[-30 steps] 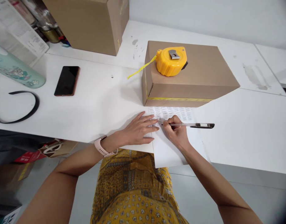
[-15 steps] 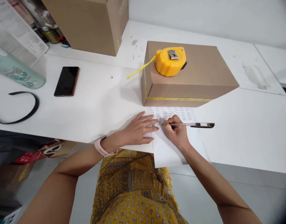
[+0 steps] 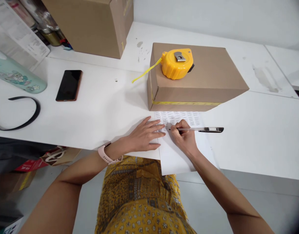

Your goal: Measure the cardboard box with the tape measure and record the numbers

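Observation:
My right hand [image 3: 184, 138] is closed round a clear pen [image 3: 200, 129] whose tip rests on a white sheet of paper [image 3: 178, 152] covered at its top with rows of small writing. Fingers spread, my left hand [image 3: 144, 136] lies flat on the sheet's left edge and on the white table [image 3: 98, 110]. Just beyond the paper stands a flat cardboard box [image 3: 208, 78] with yellow tape along its front. A yellow tape measure [image 3: 176, 64] sits on the box, its tape end sticking out to the left.
A black phone [image 3: 69, 85] lies on the table to the left. Farther left are a teal bottle [image 3: 15, 76] and a black curved band [image 3: 20, 113]. A large cardboard box [image 3: 93, 22] stands at the back. Bags and boxes sit under the table's near edge.

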### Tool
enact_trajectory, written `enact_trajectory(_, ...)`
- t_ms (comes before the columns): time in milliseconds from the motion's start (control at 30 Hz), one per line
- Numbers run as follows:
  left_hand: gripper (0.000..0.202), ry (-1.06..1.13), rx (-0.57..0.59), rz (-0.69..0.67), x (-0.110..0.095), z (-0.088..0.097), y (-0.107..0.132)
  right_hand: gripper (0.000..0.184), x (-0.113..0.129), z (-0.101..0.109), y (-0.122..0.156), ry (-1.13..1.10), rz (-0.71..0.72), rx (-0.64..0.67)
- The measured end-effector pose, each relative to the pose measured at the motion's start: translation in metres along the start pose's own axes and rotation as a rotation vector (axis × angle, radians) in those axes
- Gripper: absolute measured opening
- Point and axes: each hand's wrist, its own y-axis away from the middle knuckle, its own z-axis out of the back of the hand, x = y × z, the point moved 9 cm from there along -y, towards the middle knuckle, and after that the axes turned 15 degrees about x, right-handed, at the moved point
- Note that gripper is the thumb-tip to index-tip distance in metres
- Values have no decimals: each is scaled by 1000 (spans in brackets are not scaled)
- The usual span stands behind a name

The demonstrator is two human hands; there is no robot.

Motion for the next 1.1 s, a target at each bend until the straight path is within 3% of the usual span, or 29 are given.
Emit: enact_trajectory(1100, 43, -3, -3, -13, -1, 0, 1, 24, -2, 1, 1, -24, -8, -5)
